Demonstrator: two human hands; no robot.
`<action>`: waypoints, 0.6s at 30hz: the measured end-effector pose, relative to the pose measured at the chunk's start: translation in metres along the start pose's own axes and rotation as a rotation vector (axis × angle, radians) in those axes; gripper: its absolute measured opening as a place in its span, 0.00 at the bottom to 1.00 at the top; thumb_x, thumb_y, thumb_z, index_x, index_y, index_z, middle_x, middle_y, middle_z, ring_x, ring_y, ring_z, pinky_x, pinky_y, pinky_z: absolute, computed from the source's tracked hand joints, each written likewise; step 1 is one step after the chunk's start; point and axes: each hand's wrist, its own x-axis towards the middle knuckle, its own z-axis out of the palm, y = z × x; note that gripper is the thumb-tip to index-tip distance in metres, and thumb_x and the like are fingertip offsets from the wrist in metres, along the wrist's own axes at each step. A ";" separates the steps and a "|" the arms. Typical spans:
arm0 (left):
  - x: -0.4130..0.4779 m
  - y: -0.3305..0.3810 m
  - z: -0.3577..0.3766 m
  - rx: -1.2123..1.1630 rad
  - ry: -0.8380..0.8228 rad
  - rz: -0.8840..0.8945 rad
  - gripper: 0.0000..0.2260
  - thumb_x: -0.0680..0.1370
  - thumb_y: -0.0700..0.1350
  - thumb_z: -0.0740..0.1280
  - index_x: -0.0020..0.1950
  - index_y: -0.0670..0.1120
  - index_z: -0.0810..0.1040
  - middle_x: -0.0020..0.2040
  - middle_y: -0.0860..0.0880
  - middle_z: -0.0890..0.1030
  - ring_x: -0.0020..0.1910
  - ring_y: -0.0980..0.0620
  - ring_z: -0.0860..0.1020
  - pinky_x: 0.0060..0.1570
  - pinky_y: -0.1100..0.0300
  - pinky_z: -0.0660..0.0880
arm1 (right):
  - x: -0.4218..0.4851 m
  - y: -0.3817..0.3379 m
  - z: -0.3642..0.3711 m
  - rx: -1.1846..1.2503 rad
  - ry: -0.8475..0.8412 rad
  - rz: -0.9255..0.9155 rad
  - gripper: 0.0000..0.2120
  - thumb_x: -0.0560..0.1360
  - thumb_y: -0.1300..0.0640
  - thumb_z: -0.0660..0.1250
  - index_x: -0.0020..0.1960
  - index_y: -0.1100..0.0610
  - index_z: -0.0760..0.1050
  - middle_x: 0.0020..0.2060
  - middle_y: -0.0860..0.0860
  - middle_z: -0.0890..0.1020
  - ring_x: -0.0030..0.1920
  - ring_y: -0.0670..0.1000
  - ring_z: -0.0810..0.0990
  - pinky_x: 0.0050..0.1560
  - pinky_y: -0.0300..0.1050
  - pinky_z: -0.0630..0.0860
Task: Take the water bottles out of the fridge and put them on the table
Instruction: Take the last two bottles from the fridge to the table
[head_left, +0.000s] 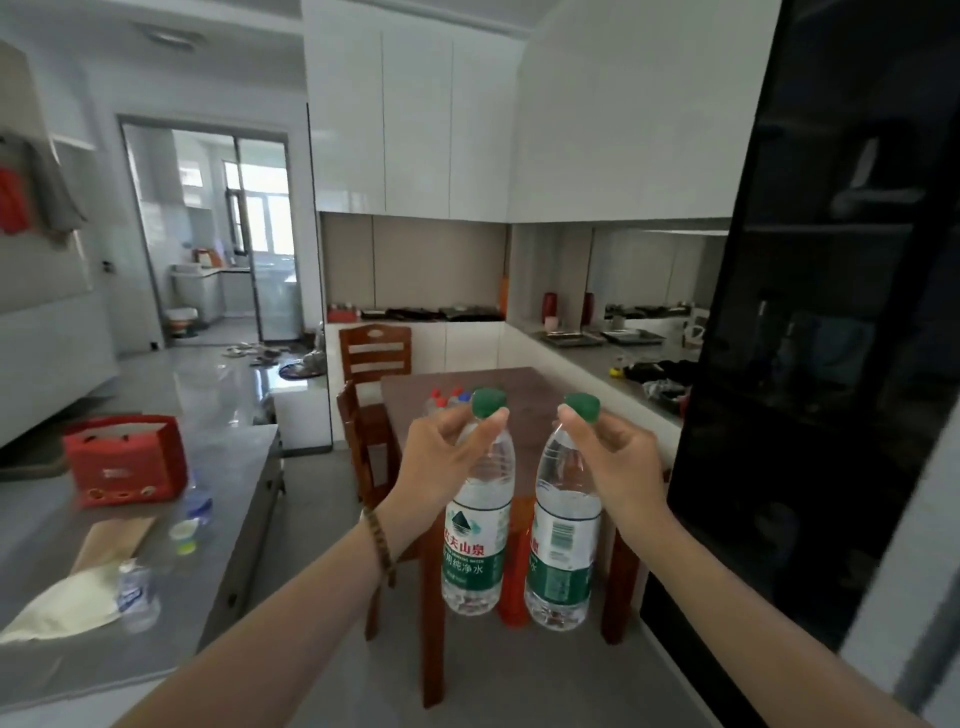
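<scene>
I hold two clear water bottles with green caps and green-white labels, hanging by their necks in mid-air in front of me. My left hand (441, 452) grips the neck of the left water bottle (475, 540); my right hand (613, 452) grips the neck of the right water bottle (563, 551). Both hang upright, side by side, before the near edge of the brown table (524, 395). On the table's far left part stand several small bottles (447, 402) with red and blue caps. The tall dark unit (821, 364) rises at my right.
Wooden chairs (371, 364) stand along the table's left side. A grey counter (228, 499) on my left carries a red bag (124, 460), a paper bag and small bottles. A cluttered worktop (597, 353) runs behind the table. Open floor lies between counter and table.
</scene>
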 end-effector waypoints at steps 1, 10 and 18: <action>0.017 -0.007 0.004 -0.002 -0.002 -0.006 0.06 0.74 0.44 0.70 0.50 0.50 0.83 0.41 0.57 0.85 0.41 0.59 0.82 0.40 0.65 0.78 | 0.020 0.012 0.000 -0.006 -0.025 0.007 0.04 0.71 0.54 0.71 0.46 0.49 0.81 0.33 0.36 0.83 0.39 0.33 0.81 0.39 0.25 0.74; 0.168 -0.083 0.024 0.083 -0.043 -0.076 0.11 0.75 0.44 0.68 0.57 0.50 0.79 0.46 0.59 0.81 0.40 0.72 0.79 0.35 0.76 0.73 | 0.183 0.113 0.022 -0.004 -0.095 0.073 0.05 0.71 0.53 0.71 0.43 0.43 0.79 0.41 0.38 0.82 0.43 0.34 0.80 0.47 0.30 0.76; 0.308 -0.195 0.027 0.166 -0.156 -0.101 0.13 0.73 0.47 0.71 0.56 0.48 0.81 0.48 0.58 0.83 0.44 0.69 0.79 0.42 0.74 0.74 | 0.292 0.229 0.048 -0.057 -0.082 0.193 0.03 0.70 0.52 0.73 0.41 0.45 0.80 0.37 0.38 0.83 0.40 0.35 0.81 0.42 0.30 0.75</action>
